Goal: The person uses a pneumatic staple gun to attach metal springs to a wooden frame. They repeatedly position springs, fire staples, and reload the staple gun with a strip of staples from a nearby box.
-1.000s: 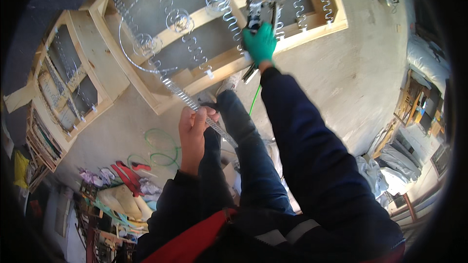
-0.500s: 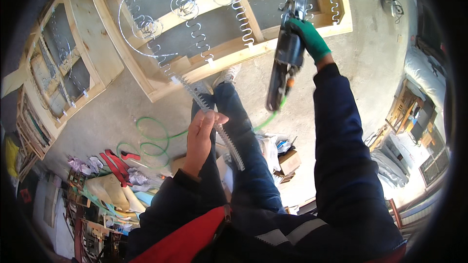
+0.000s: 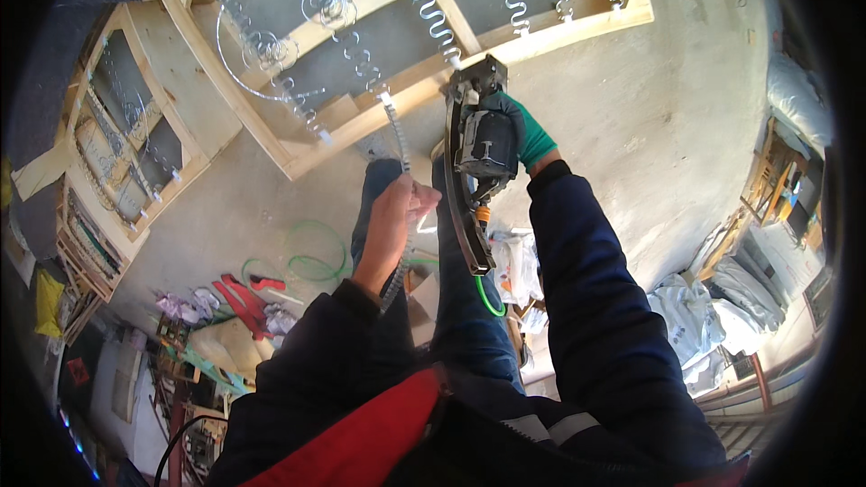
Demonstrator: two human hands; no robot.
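Observation:
My bare left hand (image 3: 390, 227) is closed around a long, toothed metal strip (image 3: 397, 133). The strip's upper end meets the front rail of a wooden frame (image 3: 316, 158), by the end of a zigzag spring; its lower end hangs past my wrist. In a green glove, my right hand (image 3: 525, 131) grips a black pneumatic nail gun (image 3: 487, 146). The gun's head is at the front rail, near the end of another zigzag spring (image 3: 433, 13); whether it touches the wood I cannot tell. Its long magazine points back towards me.
Several zigzag springs and wire coils (image 3: 329, 7) span the frame. A second wooden frame (image 3: 185, 117) stands at the left. A green air hose (image 3: 487, 298) runs from the gun; loops lie on the concrete floor. Red strips (image 3: 242, 305) and wrapped bundles (image 3: 690, 311) lie around.
The nail gun has come left and nearer to me, its head now by the front rail. My left hand has moved slightly right and forward; the strip's upper end has shifted right along the rail.

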